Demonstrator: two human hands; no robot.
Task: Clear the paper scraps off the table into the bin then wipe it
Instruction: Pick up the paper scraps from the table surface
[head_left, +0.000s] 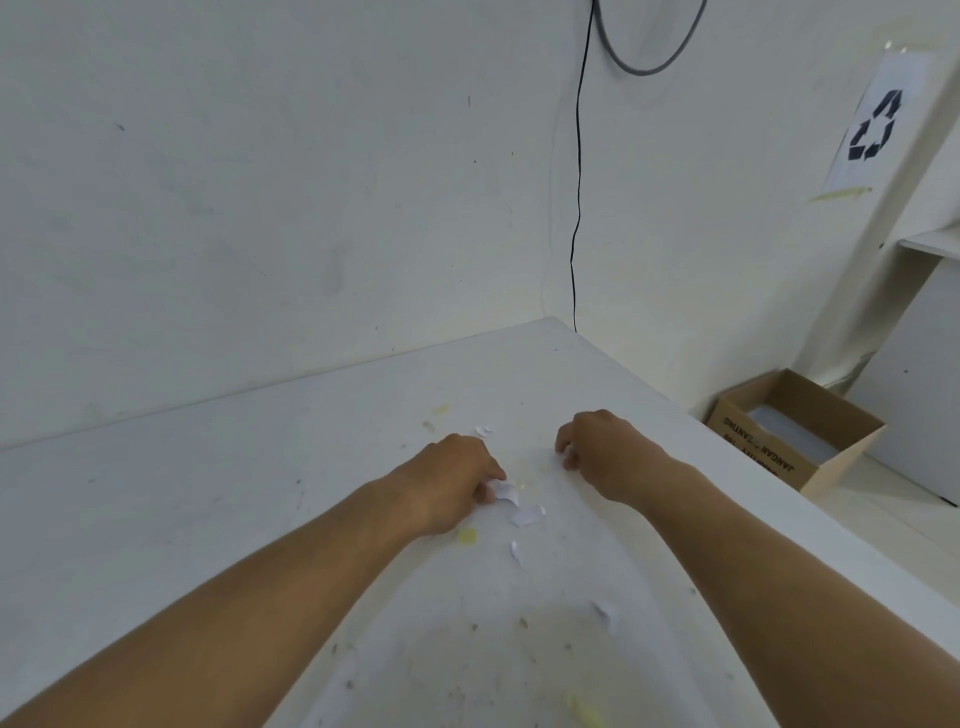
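Left hand pinches a small white torn paper scrap pointing right on the white table, right hand curled, grip unclear, open brown cardboard box holding white sheets.

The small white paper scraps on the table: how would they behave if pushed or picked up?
The small white paper scraps look thin and curled, so probably floppy and very light. Lying flat on the white table, they may slide when pushed and be hard to pinch.

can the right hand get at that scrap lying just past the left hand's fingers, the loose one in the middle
Probably yes. The scrap lies flat on the bare table between the two forearms, below the right hand. Nothing covers it; the left hand is pinching a different scrap beside it.
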